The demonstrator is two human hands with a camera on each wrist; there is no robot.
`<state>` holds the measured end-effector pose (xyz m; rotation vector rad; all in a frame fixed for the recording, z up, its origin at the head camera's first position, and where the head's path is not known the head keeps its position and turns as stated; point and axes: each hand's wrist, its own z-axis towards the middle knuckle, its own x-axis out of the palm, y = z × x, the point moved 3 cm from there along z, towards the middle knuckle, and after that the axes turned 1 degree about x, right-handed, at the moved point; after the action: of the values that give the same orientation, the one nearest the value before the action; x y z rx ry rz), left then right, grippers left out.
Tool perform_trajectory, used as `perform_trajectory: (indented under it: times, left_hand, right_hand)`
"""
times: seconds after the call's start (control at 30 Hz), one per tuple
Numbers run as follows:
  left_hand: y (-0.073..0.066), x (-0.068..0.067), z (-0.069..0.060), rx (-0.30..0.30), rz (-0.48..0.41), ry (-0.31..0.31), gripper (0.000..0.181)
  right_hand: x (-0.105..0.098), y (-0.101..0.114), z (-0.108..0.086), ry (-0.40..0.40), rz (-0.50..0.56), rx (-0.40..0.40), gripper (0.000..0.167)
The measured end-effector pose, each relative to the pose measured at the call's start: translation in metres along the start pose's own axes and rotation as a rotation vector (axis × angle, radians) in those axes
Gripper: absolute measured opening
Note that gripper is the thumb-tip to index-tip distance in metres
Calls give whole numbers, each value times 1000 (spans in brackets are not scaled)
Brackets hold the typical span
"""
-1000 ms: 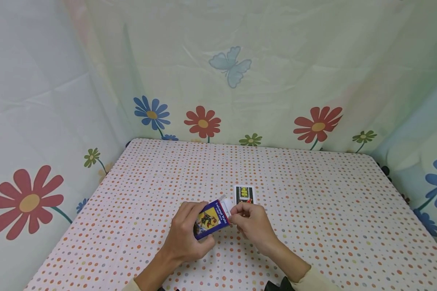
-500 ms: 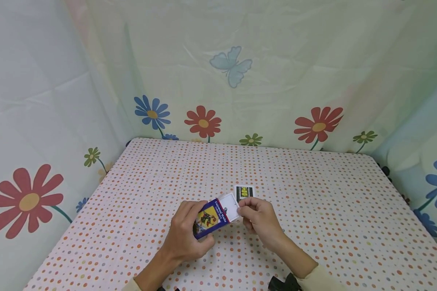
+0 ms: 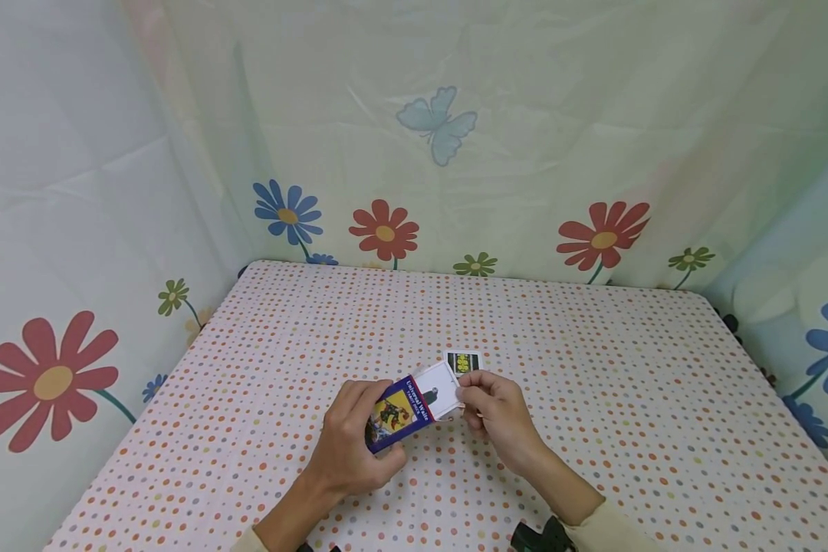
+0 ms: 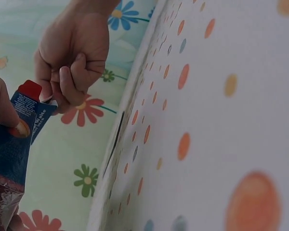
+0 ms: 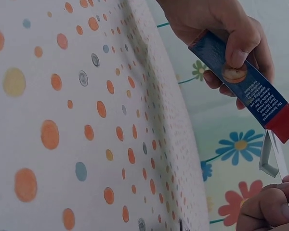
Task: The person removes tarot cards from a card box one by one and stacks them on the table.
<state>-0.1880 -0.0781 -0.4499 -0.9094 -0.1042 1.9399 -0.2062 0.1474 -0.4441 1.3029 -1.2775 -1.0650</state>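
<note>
My left hand [image 3: 348, 445] grips a blue tarot deck box [image 3: 393, 418] with a yellow picture on its front, held tilted above the table. Out of its upper right end sticks a white-bordered card [image 3: 443, 383] showing a small dark figure. The thumb and index finger of my right hand [image 3: 500, 422] pinch that card's outer edge. Just beyond lies another card [image 3: 462, 360] with yellow discs on a dark picture, partly covered by the right hand and the held card. A red end flap [image 5: 284, 125] stands out from the box in the right wrist view.
The table [image 3: 593, 399] wears a white cloth with coloured dots. Around its back and sides hang cloth walls [image 3: 510, 153] printed with flowers and a butterfly. A black strap piece [image 3: 543, 535] sits by the right wrist.
My right hand has moved up and to the right, drawing the card farther out of the box, so the dark figure now shows. The left hand and box have hardly moved.
</note>
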Motion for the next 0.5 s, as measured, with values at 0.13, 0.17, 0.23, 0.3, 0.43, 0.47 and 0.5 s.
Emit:
perform_trajectory:
  times: [0.13,0.17,0.23,0.3,0.43,0.47,0.5]
  left_hand:
    - [0,0,0,2,-4,-5,68]
    - [0,0,0,3,-6,-6,68]
    - [0,0,0,6,-9,-9,68]
    - [0,0,0,8,-12,-9,68]
    - [0,0,0,8,-13,-5,69]
    - [0,0,0,7,-13,-4,69]
    - [0,0,0,7,-14,-3,69]
  right_hand:
    - [-1,-1,1,-20,-5,8,13]
    - [-2,-1,1,-31,-15,8,13]
    - [-3,0,2,-59,-33,3,14]
    - [-4,1,2,-86,-53,-7,15]
    - [-6,3,3,-118,-69,-10,16]
    - [-7,3,4,-117,-71,-9,17]
    - [-7,3,4,-117,-72,-7,17]
